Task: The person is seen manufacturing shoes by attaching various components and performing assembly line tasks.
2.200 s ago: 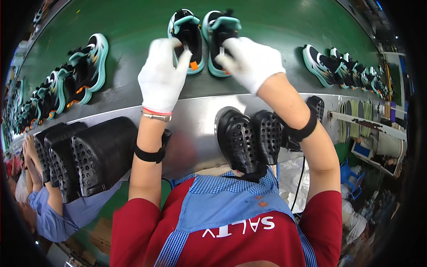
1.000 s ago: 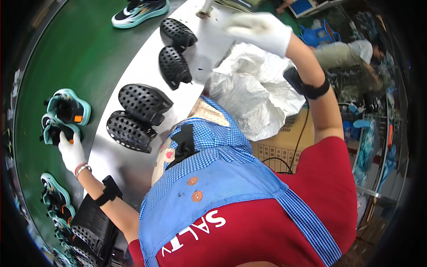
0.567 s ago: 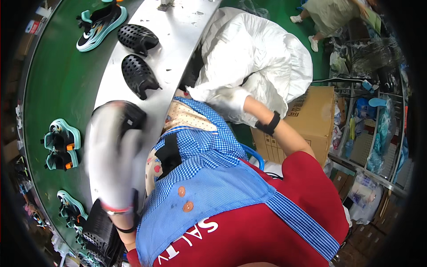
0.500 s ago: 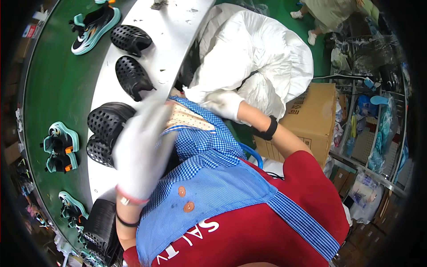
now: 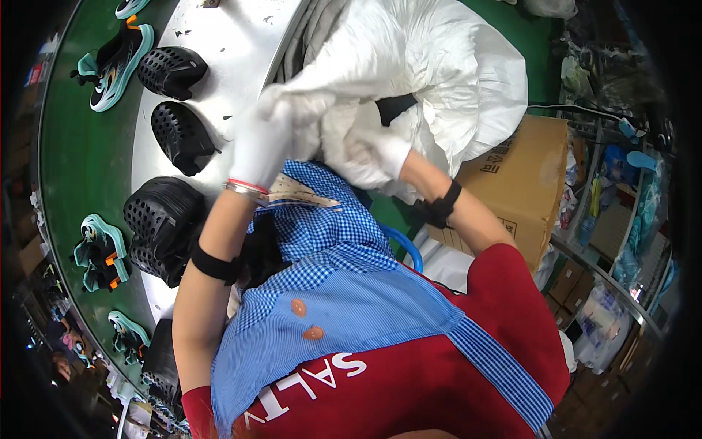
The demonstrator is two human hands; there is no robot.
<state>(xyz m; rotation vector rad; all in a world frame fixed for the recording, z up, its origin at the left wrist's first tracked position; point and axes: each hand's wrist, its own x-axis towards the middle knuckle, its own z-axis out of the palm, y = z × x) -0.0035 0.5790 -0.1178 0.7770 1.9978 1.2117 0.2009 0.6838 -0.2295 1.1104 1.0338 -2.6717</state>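
Observation:
A big crumpled white sack [image 5: 468, 66] stands just right of the metal table, its mouth partly open with something dark inside. My left hand [image 5: 265, 135], in a white glove, is closed on the sack's near-left rim at the table's edge. On the sack's near side, my right hand [image 5: 384, 155], gloved too, has its fingers curled into the white material; they are slightly blurred. Left of my left hand lie a black perforated shoe shell [image 5: 179, 139] and, farther off, another black shell [image 5: 172, 72].
Stacked black shells [image 5: 164, 219] sit on the metal table [image 5: 219, 55] near my left forearm. A green conveyor belt [image 5: 69, 164] beyond carries teal-and-black sneakers [image 5: 121, 66]. A cardboard box [image 5: 512, 186] stands beside the sack. Wire shelves [image 5: 614, 241] hold bagged goods at right.
My left hand has swung from over the stacked shells up and right onto the sack's rim. The sack's mouth has opened wider. The whole view has shifted slightly.

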